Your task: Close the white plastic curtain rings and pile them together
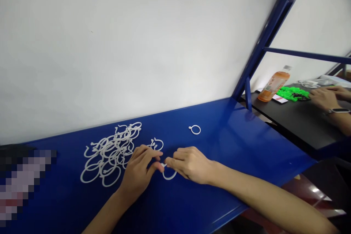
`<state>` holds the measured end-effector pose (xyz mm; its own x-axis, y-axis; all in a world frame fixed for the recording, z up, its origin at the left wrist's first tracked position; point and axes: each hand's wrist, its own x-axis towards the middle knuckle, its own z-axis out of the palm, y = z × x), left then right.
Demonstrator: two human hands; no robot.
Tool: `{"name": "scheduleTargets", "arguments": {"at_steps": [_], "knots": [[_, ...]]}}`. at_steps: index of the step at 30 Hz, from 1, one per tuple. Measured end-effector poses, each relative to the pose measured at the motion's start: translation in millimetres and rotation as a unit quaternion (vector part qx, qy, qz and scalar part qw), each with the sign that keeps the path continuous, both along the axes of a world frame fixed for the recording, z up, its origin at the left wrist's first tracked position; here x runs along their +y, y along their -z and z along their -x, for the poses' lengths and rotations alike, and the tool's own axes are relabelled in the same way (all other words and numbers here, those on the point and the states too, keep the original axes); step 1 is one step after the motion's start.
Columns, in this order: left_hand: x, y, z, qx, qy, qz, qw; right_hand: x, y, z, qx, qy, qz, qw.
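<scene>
A white plastic ring [169, 179] is between my two hands, low over the blue table. My right hand [192, 164] is closed, its bent fingers pinching the ring's right side and top. My left hand [142, 166] is at the other side of it, thumb against the ring's end joint and fingers curled above; the exact contact is partly hidden. A pile of open white rings [109, 153] lies left of my left hand. Just behind my left fingertips lies another open ring [159, 140], partly covered. A closed white ring [196, 129] lies apart at the back right.
The blue table [219, 128] meets a white wall behind. A blue metal frame [263, 40] rises at the right. Beyond it, a black table [293, 120] bears an orange drink bottle [274, 84], a phone, green pieces [293, 93] and another person's hands [326, 98].
</scene>
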<state>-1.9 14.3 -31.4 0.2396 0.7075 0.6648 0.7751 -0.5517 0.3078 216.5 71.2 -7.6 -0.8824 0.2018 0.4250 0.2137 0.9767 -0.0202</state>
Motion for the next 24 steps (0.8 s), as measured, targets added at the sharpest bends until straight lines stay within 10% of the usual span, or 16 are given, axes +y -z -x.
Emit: {"name": "scheduleTargets", "arguments": {"at_steps": [10,19,24], "knots": [[12.4,14.2,8.6,0.173,-0.118,0.05,0.977,64.1,-11.4,-34.8,-0.015,0.367,0.066,0.928],[6.6,-4.1,8.2,0.13,-0.082,-0.041,0.987,85.3,5.7,-42.4,-0.006,0.44,0.081,0.894],[2.1,-6.3,-1.0,0.129,-0.045,-0.076,0.988,77.1,-4.7,-39.2,0.08,0.376,0.064,0.921]]}}
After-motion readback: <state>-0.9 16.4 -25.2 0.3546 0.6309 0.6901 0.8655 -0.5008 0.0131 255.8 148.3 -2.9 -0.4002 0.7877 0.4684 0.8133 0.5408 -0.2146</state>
